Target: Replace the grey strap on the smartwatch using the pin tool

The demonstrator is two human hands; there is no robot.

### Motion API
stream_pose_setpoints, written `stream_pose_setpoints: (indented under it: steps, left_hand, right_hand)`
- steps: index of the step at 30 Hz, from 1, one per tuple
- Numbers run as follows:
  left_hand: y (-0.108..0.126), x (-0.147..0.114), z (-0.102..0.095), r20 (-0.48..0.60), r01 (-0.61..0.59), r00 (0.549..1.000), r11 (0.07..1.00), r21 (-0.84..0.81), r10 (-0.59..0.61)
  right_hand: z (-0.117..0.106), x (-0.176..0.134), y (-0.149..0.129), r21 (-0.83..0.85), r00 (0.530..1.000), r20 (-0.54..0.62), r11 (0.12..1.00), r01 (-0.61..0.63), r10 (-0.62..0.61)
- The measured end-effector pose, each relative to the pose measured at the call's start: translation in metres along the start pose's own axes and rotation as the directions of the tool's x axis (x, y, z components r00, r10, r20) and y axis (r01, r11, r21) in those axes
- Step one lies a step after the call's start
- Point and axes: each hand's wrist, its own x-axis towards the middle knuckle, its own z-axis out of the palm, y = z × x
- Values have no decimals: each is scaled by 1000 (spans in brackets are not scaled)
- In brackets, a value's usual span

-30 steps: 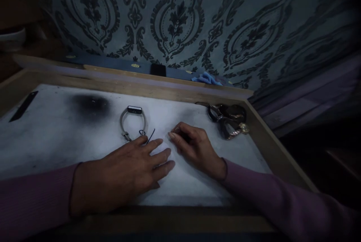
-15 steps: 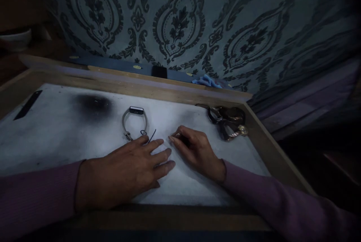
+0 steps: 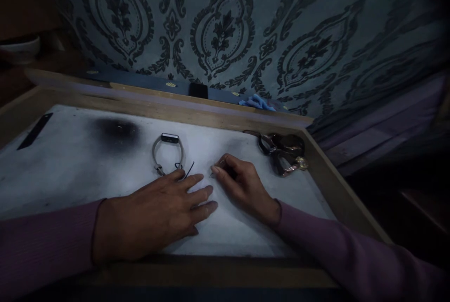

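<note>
My left hand [image 3: 154, 215] lies flat, fingers spread, on a white surface [image 3: 91, 170] inside a shallow wooden tray. By its thumb is a thin dark cord or wire [image 3: 189, 169], partly hidden under the hand. A fitness band [image 3: 170, 138] with a dark screen and light strap rests just beyond it, its strap curved in a loop. To the right, my right hand [image 3: 242, 184] is pinched closed, thumb and fingers together low over the white surface. Whatever they hold is too small and dark to make out.
Wristwatches [image 3: 284, 152] with dark straps lie bunched in the right corner. A flat dark strip [image 3: 35, 131] is at the left edge. Raised wooden walls [image 3: 337, 189] surround the surface. Past the far wall are a crumpled blue cloth [image 3: 258, 101] and a dark rectangular object [image 3: 198, 90].
My right fingertips have shifted very slightly away from me. My left hand and the things on the surface have stayed where they were.
</note>
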Motion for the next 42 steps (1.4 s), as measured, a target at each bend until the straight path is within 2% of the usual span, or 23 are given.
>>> stream_pose_setpoints:
  steps: [4,9,16,22,26,29,34,38,42]
  left_hand:
    - [0,-1,3,-31,2,1000,1000,-9,-3]
    - [-1,-2,4,-31,-2,1000,1000,-14,1]
    - [-1,-2,2,-41,5,999,1000,-20,-5]
    - [-2,-3,6,-63,-1,998,1000,-22,0]
    - [-2,-3,6,-56,-6,998,1000,-23,4]
    - [-1,-2,6,-47,-2,999,1000,-27,0]
    - [-1,-3,5,-31,0,1000,1000,-31,-1]
    - [-1,-2,3,-38,-5,999,1000,-27,4]
    - [-1,-2,2,-24,3,1000,1000,-22,-4]
  right_hand:
    - [1,1,1,62,997,-16,995,-76,78]
    - [1,1,2,72,995,-23,993,-93,95]
    - [-1,0,1,-46,1000,-16,999,-23,22]
    - [-1,-3,2,-153,991,28,979,135,-132]
    - [0,-4,3,-158,991,56,979,132,-124]
    - [-1,-4,3,-155,982,85,971,180,-169]
    - [0,-4,2,-140,986,70,978,157,-148]
    - [0,-4,1,-156,981,80,969,190,-179]
    - [0,-3,2,-136,989,61,980,143,-136]
